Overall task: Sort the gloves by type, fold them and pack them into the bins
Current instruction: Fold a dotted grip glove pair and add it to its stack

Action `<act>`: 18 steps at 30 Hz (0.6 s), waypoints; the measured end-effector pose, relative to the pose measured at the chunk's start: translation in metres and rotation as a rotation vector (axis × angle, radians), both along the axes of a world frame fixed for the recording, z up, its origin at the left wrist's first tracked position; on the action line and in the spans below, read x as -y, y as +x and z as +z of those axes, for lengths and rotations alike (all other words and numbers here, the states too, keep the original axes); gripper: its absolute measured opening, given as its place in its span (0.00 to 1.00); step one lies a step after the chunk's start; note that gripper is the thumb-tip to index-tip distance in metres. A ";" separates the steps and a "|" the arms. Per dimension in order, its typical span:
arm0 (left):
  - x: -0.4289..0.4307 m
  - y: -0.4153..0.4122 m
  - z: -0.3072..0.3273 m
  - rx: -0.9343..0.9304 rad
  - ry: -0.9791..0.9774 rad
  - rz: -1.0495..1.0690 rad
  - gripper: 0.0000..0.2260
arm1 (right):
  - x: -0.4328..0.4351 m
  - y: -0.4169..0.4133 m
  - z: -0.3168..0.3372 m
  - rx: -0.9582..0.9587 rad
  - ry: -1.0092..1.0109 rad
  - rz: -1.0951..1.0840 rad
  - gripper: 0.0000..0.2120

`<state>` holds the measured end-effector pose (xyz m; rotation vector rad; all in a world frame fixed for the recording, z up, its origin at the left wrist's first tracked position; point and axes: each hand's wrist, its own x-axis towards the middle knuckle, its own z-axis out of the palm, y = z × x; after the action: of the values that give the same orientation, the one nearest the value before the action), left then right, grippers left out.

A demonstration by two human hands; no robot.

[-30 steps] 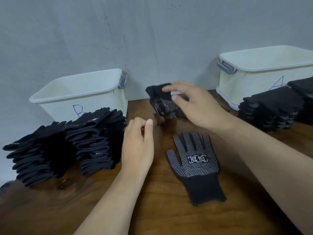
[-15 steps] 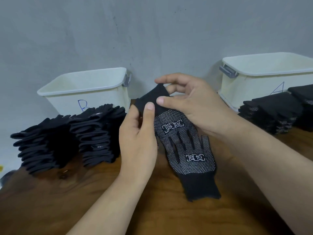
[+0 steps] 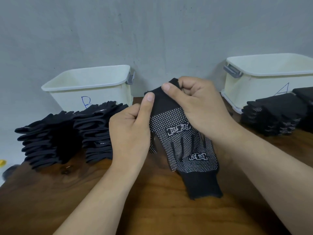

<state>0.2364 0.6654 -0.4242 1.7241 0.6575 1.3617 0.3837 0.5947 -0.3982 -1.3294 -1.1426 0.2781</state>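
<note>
Left hand (image 3: 130,133) and right hand (image 3: 201,109) pinch the far cuff of a dotted black glove (image 3: 169,119), fingers pointing nearward.

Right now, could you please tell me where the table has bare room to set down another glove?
Bare wood: the near edge of the table, between the forearms and before the plain glove stacks. Crowded: those stacks by bin B, the dotted stacks by bin A, and the centre, with the held dotted glove.
</note>
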 end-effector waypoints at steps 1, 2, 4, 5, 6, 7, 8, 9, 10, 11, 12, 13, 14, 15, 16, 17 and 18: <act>0.000 0.000 0.000 0.012 -0.003 -0.002 0.31 | 0.000 0.002 0.000 -0.007 0.006 0.005 0.17; 0.001 0.001 0.000 0.025 -0.007 -0.002 0.31 | 0.000 0.003 0.001 -0.013 0.019 0.014 0.17; 0.002 0.002 -0.001 0.049 -0.012 -0.009 0.30 | 0.000 0.006 0.003 -0.015 0.048 0.031 0.17; 0.002 0.003 -0.003 0.062 -0.010 -0.018 0.29 | 0.001 0.007 0.005 -0.007 0.054 0.039 0.18; 0.002 0.004 -0.005 0.071 -0.004 -0.027 0.28 | 0.002 0.010 0.007 0.009 0.051 0.045 0.19; 0.002 0.006 -0.008 0.067 0.002 -0.030 0.25 | 0.003 0.011 0.009 0.033 0.043 0.047 0.19; 0.001 0.007 -0.010 0.051 0.007 -0.028 0.23 | 0.005 0.014 0.012 0.050 0.041 0.041 0.19; 0.000 0.008 -0.013 0.026 0.002 -0.022 0.20 | 0.006 0.017 0.014 0.047 0.049 0.035 0.17; -0.002 0.010 -0.017 -0.002 -0.015 -0.011 0.17 | 0.006 0.020 0.015 0.025 0.067 0.028 0.16; -0.004 0.012 -0.021 -0.035 -0.044 0.000 0.14 | 0.006 0.023 0.016 0.001 0.086 0.012 0.15; -0.005 0.014 -0.026 -0.075 -0.070 0.008 0.12 | 0.005 0.026 0.015 -0.018 0.097 -0.016 0.15; -0.007 0.017 -0.031 -0.114 -0.086 0.010 0.12 | 0.004 0.031 0.014 -0.032 0.105 -0.047 0.16; -0.009 0.020 -0.036 -0.150 -0.084 0.012 0.12 | 0.002 0.036 0.012 -0.057 0.114 -0.066 0.16; -0.011 0.021 -0.042 -0.187 -0.071 0.015 0.11 | 0.000 0.042 0.009 -0.093 0.122 -0.073 0.15; -0.013 0.022 -0.046 -0.225 -0.048 0.018 0.10 | -0.002 0.047 0.005 -0.133 0.129 -0.071 0.15; -0.015 0.024 -0.051 -0.263 -0.031 0.011 0.10 | -0.004 0.053 0.002 -0.160 0.133 -0.073 0.15; -0.017 0.025 -0.056 -0.295 -0.027 -0.005 0.10 | -0.005 0.058 -0.003 -0.178 0.137 -0.077 0.17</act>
<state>0.2615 0.6819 -0.4802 1.9219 0.8289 1.0987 0.4418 0.6000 -0.4009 -1.2001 -0.9424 0.2529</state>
